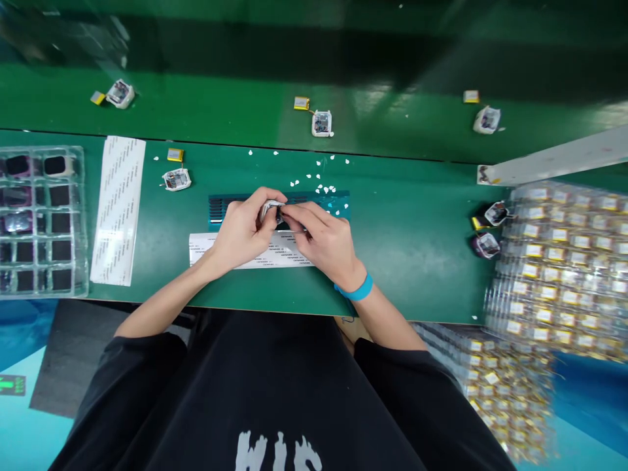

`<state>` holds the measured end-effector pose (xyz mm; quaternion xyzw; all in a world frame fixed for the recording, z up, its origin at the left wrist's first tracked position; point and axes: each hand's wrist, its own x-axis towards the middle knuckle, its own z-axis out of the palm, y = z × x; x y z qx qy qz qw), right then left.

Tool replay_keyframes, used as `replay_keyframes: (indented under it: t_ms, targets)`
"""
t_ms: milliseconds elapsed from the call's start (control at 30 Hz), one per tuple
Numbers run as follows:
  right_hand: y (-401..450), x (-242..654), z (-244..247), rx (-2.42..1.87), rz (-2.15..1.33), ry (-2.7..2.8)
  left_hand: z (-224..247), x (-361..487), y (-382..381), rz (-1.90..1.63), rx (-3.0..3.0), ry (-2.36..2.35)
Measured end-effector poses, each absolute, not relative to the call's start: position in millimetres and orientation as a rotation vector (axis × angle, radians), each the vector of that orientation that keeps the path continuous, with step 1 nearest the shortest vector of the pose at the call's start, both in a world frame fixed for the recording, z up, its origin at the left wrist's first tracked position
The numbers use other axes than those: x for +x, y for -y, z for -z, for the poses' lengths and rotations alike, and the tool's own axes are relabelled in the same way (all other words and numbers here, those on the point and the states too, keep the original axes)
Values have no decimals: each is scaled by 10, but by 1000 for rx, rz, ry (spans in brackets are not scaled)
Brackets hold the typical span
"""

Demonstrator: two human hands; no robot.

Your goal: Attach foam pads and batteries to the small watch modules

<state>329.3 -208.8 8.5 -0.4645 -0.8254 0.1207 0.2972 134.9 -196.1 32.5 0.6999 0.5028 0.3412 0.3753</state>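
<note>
Green matting covers the bench in front of you, with a second green strip running behind it. Your left hand and right hand meet over the middle of the bench, both closed around a small white case. Your left fingers wrap it from the left, and your right fingertips pinch at its right edge. Only a sliver of the case shows between them, so what your fingertips work on cannot be made out. A blue wristband sits on your right wrist.

Under your hands lies a white label strip, and just behind them a dark blue-green sheet with small white scraps scattered on and beyond it. A longer label sheet lies to the left, beside a clear tray of dark parts at the bench's left edge.

Another white case with a yellow cell near it sits left of centre. Three more such pairs rest on the far strip: left, middle and right. Two dark cases sit at the right, touching a heap of clear bags holding yellow cells, which spills off the bench's right side. A pale rail slants in above the heap.
</note>
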Motion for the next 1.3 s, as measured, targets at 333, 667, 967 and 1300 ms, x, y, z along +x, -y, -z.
replay_keyframes:
  t_ms: [333,667,967,1300]
  targets:
    - [1982,3454,-158,-1058,-723,2162,-324,1314,1915,-854,1711,-1316]
    - [1999,3363,-89,-1245,-529,2003,-320,1337,1930,-811,1516,-1165]
    - [2045,3363,-43,-1303,-199,2203,-399,1320,1897,-764,1018,-943]
    - [2064,3443,26,-1250,5,2343,-386,1339,1921,-773,1012,-928]
